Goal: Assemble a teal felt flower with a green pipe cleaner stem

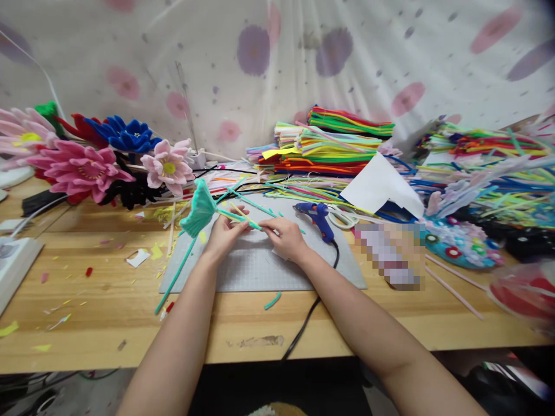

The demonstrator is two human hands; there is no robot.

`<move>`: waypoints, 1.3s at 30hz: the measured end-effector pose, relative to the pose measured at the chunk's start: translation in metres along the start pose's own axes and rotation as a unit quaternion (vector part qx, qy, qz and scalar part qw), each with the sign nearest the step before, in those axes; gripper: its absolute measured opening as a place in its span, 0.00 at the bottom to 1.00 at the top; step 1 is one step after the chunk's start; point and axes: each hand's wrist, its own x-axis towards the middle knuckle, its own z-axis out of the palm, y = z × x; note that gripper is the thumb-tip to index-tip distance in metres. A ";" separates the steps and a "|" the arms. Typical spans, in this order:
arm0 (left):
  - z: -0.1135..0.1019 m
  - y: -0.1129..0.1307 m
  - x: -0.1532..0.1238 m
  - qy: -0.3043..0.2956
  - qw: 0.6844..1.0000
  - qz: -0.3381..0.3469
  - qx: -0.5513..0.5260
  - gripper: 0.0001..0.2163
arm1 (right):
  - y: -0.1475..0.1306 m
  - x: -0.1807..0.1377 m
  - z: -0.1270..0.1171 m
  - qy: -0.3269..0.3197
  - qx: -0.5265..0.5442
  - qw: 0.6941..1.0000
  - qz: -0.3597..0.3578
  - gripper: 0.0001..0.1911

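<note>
A fan-shaped teal piece made of fuzzy pipe cleaners [198, 209] stands out to the left of my left hand [223, 234]. Its stem, a bundle of teal and yellow pipe cleaners [236, 216], runs rightward between both hands. My left hand is closed around the stem near the fan. The fingertips of my right hand [284, 236] pinch the stem's far end. Both hands are over a grey cutting mat [260, 277]. Loose teal pipe cleaners [173, 283] lie on and beside the mat. To the right of my right hand lies a blue glue gun [318, 216].
Finished pipe-cleaner flowers [91, 167] crowd the left back. Bundles of coloured pipe cleaners [333, 144] are stacked behind the mat, with white paper [384, 188] to their right. The glue gun's black cord [310, 315] crosses the table's front edge. A power strip [17, 266] sits far left.
</note>
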 end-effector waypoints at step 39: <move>-0.013 0.004 0.014 0.169 0.935 -0.135 -0.283 0.04 | -0.010 0.008 0.015 -0.171 0.344 0.911 0.152 0.09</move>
